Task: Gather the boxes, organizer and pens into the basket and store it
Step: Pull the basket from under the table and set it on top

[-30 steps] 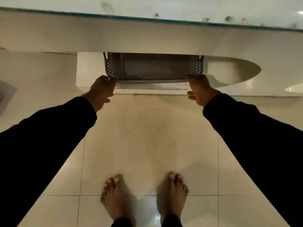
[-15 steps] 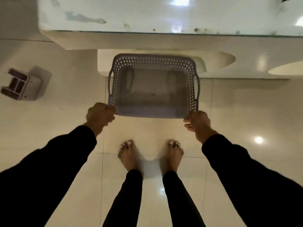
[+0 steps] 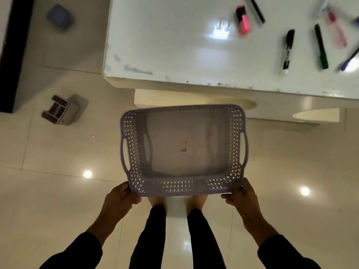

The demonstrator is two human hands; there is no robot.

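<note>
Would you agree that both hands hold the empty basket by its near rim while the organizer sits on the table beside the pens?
Not quite: the head view shows the organizer on the floor, left of the table; the rest stands.

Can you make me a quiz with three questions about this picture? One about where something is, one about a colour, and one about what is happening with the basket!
1. Where is the organizer?
A. on the floor, left of the basket
B. inside the basket
C. on the table

2. What colour is the highlighter on the table?
A. yellow
B. pink
C. orange

3. How is the basket right now?
A. full of pens
B. upside down on the floor
C. held up by both hands, almost empty

Answers:
1. A, it sits on the tiles to the left.
2. B, its body is bright pink.
3. C, the left hand and right hand grip its near corners, and only a tiny scrap shows inside.
</note>
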